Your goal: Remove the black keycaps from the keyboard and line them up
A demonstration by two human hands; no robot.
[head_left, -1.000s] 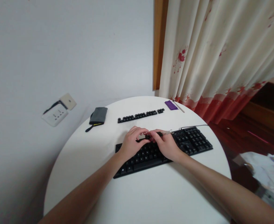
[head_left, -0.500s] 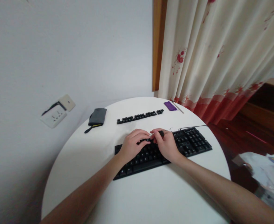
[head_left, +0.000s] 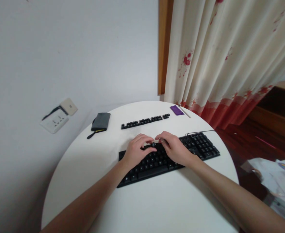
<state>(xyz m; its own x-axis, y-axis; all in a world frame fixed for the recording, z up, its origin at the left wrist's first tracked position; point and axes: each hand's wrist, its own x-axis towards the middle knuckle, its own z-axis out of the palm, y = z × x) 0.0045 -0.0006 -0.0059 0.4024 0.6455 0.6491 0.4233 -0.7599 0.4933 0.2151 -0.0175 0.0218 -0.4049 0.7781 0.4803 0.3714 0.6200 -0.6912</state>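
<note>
A black keyboard (head_left: 202, 149) lies across the round white table (head_left: 157, 200). Both my hands sit over its upper middle rows. My left hand (head_left: 134, 152) has its fingers curled down onto the keys, fingertips near the top row; whether they hold anything is hidden. My right hand (head_left: 176, 149) is curled beside it, closed on a small dark tool of which only a grey tip (head_left: 162, 140) shows. The fingertips of the two hands almost meet.
A row of loose black keycaps (head_left: 142, 122) lies behind the keyboard. A grey pouch (head_left: 100, 121) sits at the back left, a purple piece (head_left: 177, 110) and a thin stick (head_left: 186, 112) at the back right. The keyboard cable (head_left: 200, 131) runs right. A curtain (head_left: 217, 64) hangs behind.
My right hand has turned over and down onto the keys, hiding the tool's black handle and wire end that showed before. The left hand has barely moved.
</note>
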